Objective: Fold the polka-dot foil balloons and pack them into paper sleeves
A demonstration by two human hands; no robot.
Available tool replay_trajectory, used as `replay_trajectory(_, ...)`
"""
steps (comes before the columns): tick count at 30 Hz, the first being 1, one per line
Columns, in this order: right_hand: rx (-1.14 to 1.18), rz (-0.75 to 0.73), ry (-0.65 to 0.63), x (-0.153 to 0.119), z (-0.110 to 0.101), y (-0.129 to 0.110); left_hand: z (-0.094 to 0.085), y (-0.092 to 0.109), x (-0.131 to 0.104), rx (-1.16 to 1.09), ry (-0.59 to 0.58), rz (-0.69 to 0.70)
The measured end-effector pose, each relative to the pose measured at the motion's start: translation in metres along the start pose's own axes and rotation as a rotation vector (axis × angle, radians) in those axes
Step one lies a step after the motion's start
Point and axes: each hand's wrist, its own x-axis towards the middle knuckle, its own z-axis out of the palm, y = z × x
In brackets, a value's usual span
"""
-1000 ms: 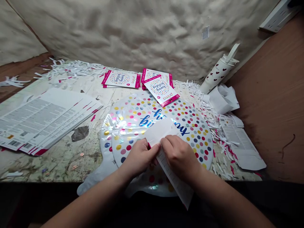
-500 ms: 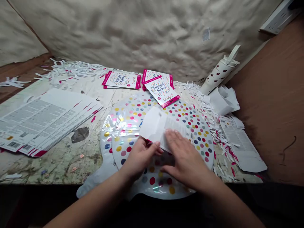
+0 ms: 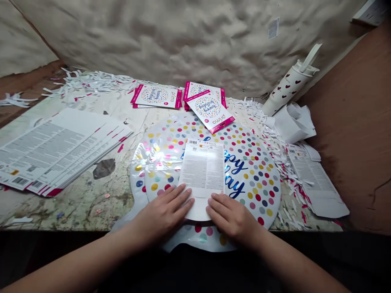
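A printed cardboard sleeve (image 3: 202,171) lies flat, its text side up and its barcode end away from me, on top of dotted foil balloons (image 3: 262,179). My left hand (image 3: 166,211) rests with fingers stretched over the sleeve's near left edge. On its near right edge lies my right hand (image 3: 233,217), fingers also extended. Blue lettering on the upper balloon is partly covered by the sleeve. Just beyond, a white and pink "happy birthday" packet (image 3: 210,110) overlaps the balloons' far edge.
A fanned stack of printed sleeves (image 3: 61,150) lies at left. More packets (image 3: 157,96) sit at the back. On the right are a leaning white tumbler with hearts (image 3: 288,87), crumpled paper (image 3: 295,122), a loose sleeve (image 3: 317,183) and paper shreds (image 3: 284,162).
The sleeve was raised and tilted in my hands; now it lies flat on the balloons, text up. My fingers have straightened, and my hands have moved to its near edges.
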Motion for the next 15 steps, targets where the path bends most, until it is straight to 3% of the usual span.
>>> replay_trajectory(2,0.013,0.034,-0.011,0.000,0.002,-0.009,0.001,0.008,0.002,0.014,-0.025,0.007)
replay_trajectory(4,0.103,0.185,-0.056,0.006,0.000,-0.009,-0.004,0.011,0.011,-0.022,-0.043,-0.035)
replay_trajectory(7,0.222,0.525,-0.202,0.022,-0.006,0.002,-0.013,0.010,0.032,-0.089,-0.087,-0.270)
replay_trajectory(9,0.145,0.661,-0.256,0.033,-0.009,0.009,-0.016,0.005,0.045,-0.057,-0.101,-0.433)
replay_trajectory(11,-0.007,0.592,-0.275,0.038,-0.011,0.011,-0.017,-0.002,0.053,-0.018,-0.120,-0.504)
replay_trajectory(15,-0.207,0.205,-0.437,0.036,-0.005,0.004,-0.018,-0.008,0.055,-0.091,-0.127,-0.461)
